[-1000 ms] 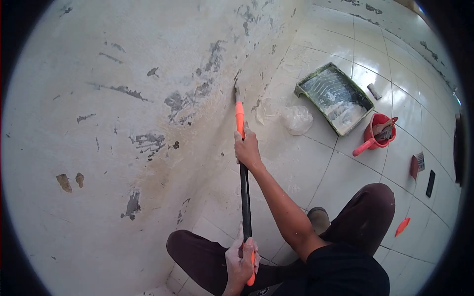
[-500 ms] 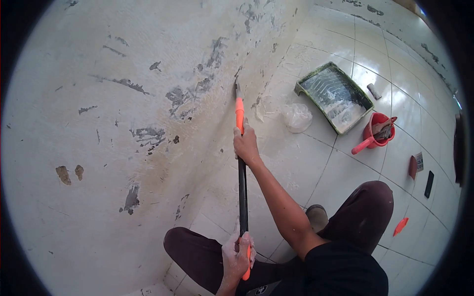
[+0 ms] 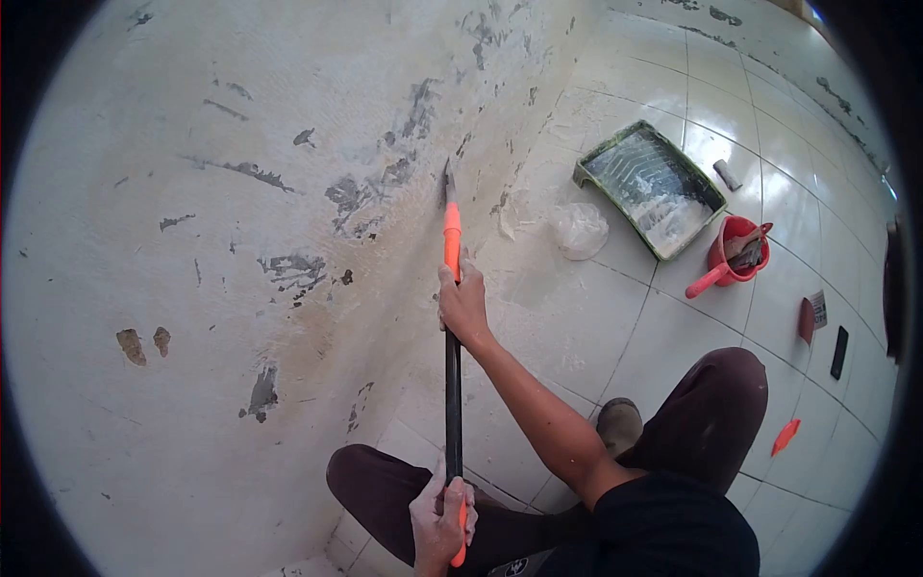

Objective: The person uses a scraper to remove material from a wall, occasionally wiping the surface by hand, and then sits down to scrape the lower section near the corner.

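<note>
A long-handled scraper (image 3: 454,385) with a black shaft and orange ends runs upright through the picture. Around its upper part, just below the orange collar, my right hand (image 3: 463,300) is wrapped. Lower down, my dusty left hand (image 3: 440,524) grips the shaft near the orange end. The narrow metal blade (image 3: 449,185) is at the wall (image 3: 317,212), whose pale surface has grey bare patches and chips. Whether the blade's edge touches the wall cannot be made out exactly.
On the tiled floor (image 3: 606,317) are a green paint tray (image 3: 601,159) with white residue, a crumpled plastic bag (image 3: 580,231), a red pot (image 3: 738,252) holding tools, a small roller (image 3: 728,175), a red-handled scraper (image 3: 806,319), a black phone-like object (image 3: 839,353) and an orange piece (image 3: 785,438).
Both hands and the scraper have shifted left, and the blade has moved left along the wall. Both hands still hold the shaft. The view has shifted slightly.
</note>
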The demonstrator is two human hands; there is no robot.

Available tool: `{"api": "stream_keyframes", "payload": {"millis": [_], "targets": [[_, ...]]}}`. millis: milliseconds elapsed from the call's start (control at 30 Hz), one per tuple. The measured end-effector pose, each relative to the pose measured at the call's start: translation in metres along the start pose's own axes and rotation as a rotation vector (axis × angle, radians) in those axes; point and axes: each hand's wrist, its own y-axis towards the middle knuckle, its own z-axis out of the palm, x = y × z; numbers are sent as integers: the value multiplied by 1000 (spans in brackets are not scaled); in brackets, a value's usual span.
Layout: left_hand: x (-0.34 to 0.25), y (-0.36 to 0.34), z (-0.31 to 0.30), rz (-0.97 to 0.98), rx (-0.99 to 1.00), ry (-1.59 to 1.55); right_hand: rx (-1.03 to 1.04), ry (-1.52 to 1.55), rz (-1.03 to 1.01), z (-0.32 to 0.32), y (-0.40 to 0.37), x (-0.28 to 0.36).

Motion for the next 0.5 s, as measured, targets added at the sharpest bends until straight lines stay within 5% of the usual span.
{"api": "stream_keyframes", "payload": {"millis": [133,333,500], "targets": [[-2,25,5,35,19,37,-44,-27,-92,-7,39,-7],[-5,35,39,58,5,25,49,-88,28,-31,51,25],[-8,37,32,64,-8,9,-41,-166,-171,-18,61,4]]}}
